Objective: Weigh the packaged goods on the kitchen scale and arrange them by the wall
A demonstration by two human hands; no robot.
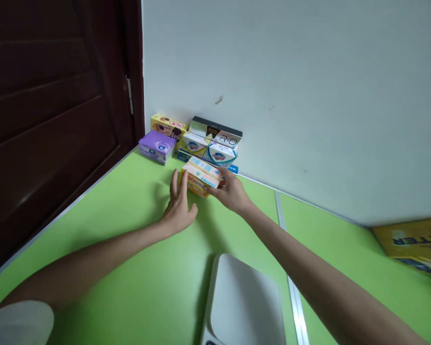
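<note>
My right hand (pixel 232 193) grips the right end of a small yellow-orange pack (pixel 202 172) with a pale printed top, thumb at the front and fingers behind. At its left end, the fingers of my left hand (pixel 179 211) are stretched out and spread, very near or touching the pack; the thumb stands apart. Just behind it are a yellow soap box (pixel 194 144) and a white-blue soap box (pixel 221 154), side by side on top of a dark blue box, largely hidden. A black-and-silver box (pixel 215 130) stands behind them.
A purple tissue pack (pixel 158 146) lies left of the soap boxes, before a yellow snack box (pixel 168 125). Nearer me is a white kitchen scale (pixel 247 302) on the green table (pixel 158 278). A wall, a dark door (pixel 50 96) and a yellow carton (pixel 413 242) border the table.
</note>
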